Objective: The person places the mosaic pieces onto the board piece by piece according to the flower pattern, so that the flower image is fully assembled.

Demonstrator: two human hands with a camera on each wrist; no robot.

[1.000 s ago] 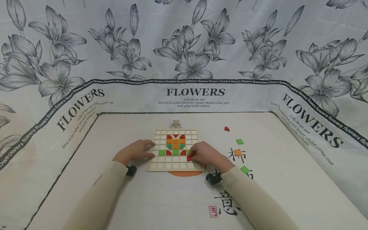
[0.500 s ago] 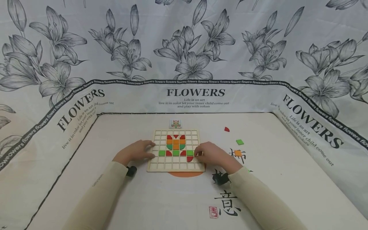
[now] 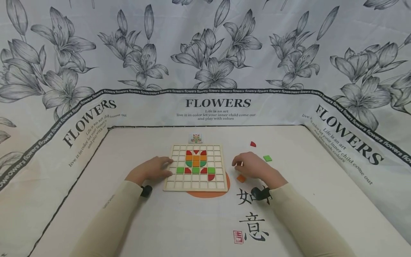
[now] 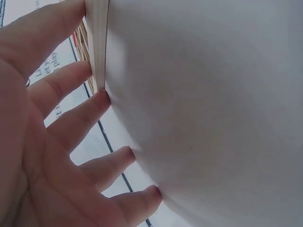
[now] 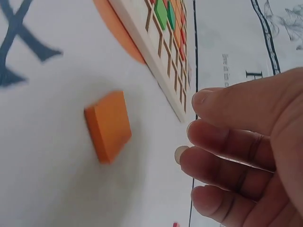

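The wooden grid board (image 3: 174,185) lies on the table with red, orange and green tiles set in its cells. My left hand (image 3: 151,169) rests at its left edge. In the left wrist view, spread fingers (image 4: 78,120) touch or nearly touch the board's side. My right hand (image 3: 253,165) is off the board, to its right. Its fingers are loosely bent and hold nothing. Just below the fingertips lies an orange square tile (image 3: 241,178), apart from the hand in the right wrist view. A red quarter-round tile (image 3: 211,176) sits under the right-hand green tile (image 3: 211,170).
A small pattern card (image 3: 195,138) lies behind the board. Toward the back right are a loose red quarter-round tile (image 3: 253,144) and a loose green tile (image 3: 268,158). The tablecloth has printed characters (image 3: 255,226) and an orange disc (image 3: 205,194) partly under the board.
My right hand has let go of the red quarter-round tile on the board and moved right. The orange tile below that hand has come into view. The left hand stays put.
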